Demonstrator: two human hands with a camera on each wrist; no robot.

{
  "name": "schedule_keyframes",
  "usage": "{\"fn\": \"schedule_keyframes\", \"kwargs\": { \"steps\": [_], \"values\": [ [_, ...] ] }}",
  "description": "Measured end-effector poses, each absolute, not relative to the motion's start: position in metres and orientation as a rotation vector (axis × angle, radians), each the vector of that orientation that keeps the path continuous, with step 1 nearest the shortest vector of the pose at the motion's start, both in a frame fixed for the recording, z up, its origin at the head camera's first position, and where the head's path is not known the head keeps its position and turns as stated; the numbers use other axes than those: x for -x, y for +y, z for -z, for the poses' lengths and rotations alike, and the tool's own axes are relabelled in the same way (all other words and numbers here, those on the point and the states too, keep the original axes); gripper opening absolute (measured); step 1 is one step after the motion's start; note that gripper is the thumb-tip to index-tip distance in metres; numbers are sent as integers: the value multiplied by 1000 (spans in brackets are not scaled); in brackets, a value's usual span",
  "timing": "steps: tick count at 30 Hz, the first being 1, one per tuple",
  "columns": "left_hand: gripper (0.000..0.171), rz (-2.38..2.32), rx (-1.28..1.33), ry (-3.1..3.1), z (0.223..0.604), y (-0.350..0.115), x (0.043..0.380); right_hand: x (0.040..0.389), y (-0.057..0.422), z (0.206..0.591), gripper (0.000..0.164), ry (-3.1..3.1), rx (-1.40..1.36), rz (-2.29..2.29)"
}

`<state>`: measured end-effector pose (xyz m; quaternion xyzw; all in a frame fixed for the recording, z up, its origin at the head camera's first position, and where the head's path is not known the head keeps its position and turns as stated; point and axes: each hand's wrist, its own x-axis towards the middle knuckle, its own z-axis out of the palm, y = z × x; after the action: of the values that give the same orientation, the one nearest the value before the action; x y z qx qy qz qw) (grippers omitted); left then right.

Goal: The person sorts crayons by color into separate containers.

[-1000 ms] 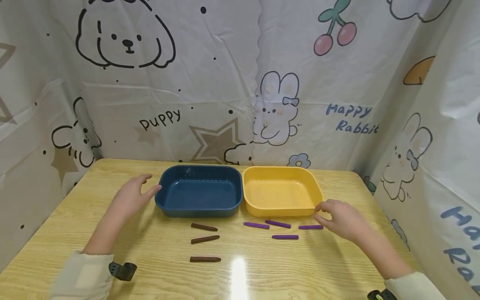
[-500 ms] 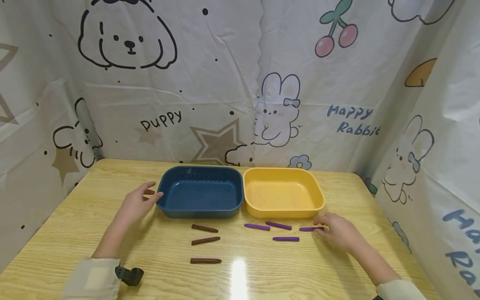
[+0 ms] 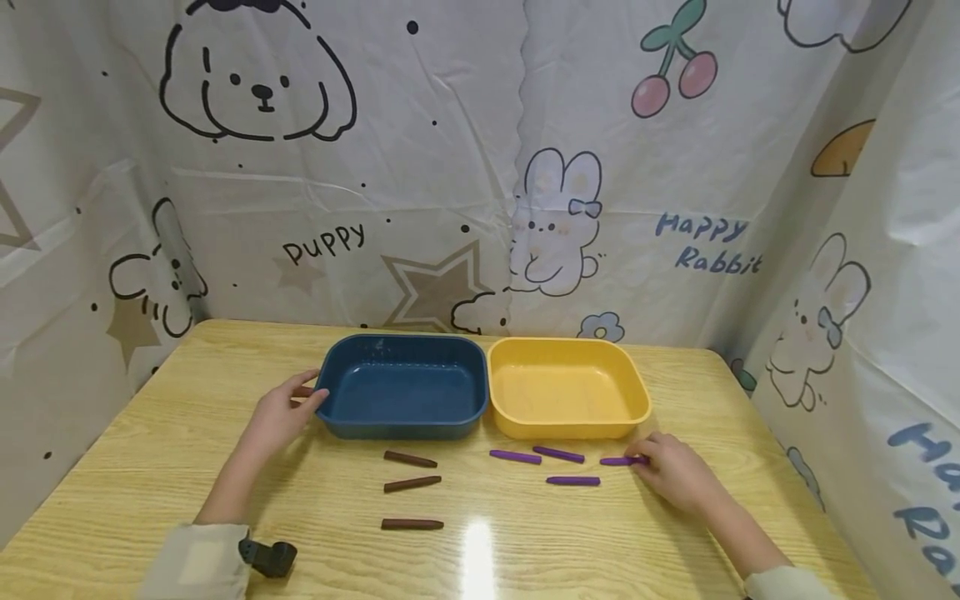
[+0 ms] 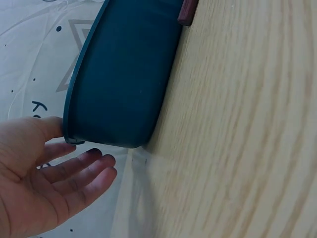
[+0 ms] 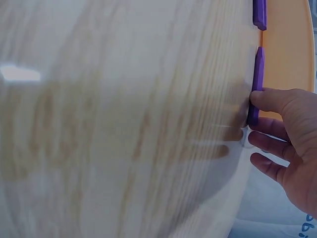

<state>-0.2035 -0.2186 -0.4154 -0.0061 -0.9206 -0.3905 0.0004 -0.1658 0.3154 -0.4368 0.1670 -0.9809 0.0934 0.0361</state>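
Note:
My left hand (image 3: pixel 279 417) is at the left end of a dark blue plastic bin (image 3: pixel 408 431). In the left wrist view, its thumb and forefinger pinch the bin's rim (image 4: pixel 74 89), while the other fingers hang loosely below. My right hand (image 3: pixel 678 471) pinches the right end of a purple crayon (image 3: pixel 615 461) between thumb and forefinger, low at the table. The right wrist view shows the thumb on this crayon (image 5: pixel 258 74) and the other fingers spread apart. More purple crayons (image 3: pixel 573 481) lie to its left, in front of a yellow bin (image 3: pixel 570 429).
Three brown crayons (image 3: pixel 412 524) lie in front of the blue bin. Both bins stand side by side at the back of the wooden table (image 3: pixel 337 558). A printed cloth (image 3: pixel 420 167) hangs behind and at both sides. Light glares on the table's front middle.
My right hand has come down from beside the yellow bin's corner and taken hold of the rightmost purple crayon. My left hand has shifted slightly down and right onto the blue bin's rim.

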Motion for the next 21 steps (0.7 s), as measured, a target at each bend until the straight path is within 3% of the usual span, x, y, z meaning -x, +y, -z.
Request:
{"fn": "schedule_keyframes", "kwargs": {
  "steps": [21],
  "values": [
    [55, 1320, 19, -2836, 419, -219, 204, 157, 304, 410, 11, -2864, -606, -236]
  ]
}}
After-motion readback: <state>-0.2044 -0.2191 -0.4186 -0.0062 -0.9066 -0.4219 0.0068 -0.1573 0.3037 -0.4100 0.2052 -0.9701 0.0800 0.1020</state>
